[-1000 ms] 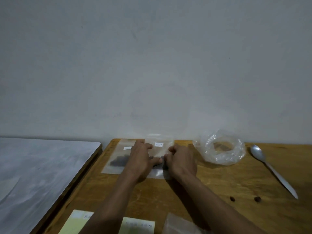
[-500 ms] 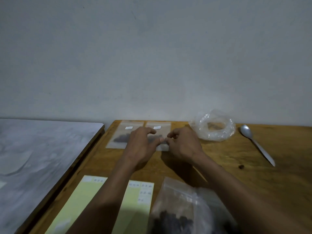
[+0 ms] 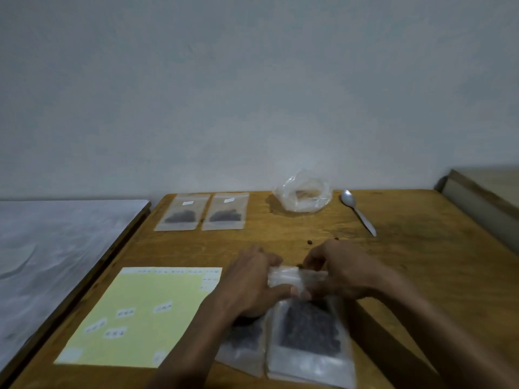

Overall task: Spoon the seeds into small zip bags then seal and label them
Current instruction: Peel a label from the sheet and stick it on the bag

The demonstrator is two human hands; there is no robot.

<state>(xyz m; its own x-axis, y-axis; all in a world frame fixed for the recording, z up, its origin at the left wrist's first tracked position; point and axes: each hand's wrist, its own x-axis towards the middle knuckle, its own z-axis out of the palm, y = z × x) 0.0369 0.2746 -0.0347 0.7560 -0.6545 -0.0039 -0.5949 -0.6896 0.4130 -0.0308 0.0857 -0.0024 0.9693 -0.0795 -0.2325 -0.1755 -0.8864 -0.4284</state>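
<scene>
A: What's on the far left?

B: A grey-white surface (image 3: 56, 248) butting against the wooden table (image 3: 407, 276). On the table's near left lies a yellow label sheet (image 3: 134, 318) with small white labels scattered on it.

A: And behind that?

B: Two filled, labelled zip bags side by side near the wall, the left zip bag (image 3: 182, 212) and the right zip bag (image 3: 226, 211), dark seeds in each.

A: The hands?

B: The left hand (image 3: 250, 284) and right hand (image 3: 345, 272) both pinch the top edge of a near zip bag (image 3: 307, 327) holding dark seeds; another bag (image 3: 244, 341) lies partly under the left wrist.

A: Further right?

B: A crumpled clear plastic bag (image 3: 303, 195) by the wall, then a metal spoon (image 3: 358, 210), with loose seeds (image 3: 309, 242) on the wood.
</scene>
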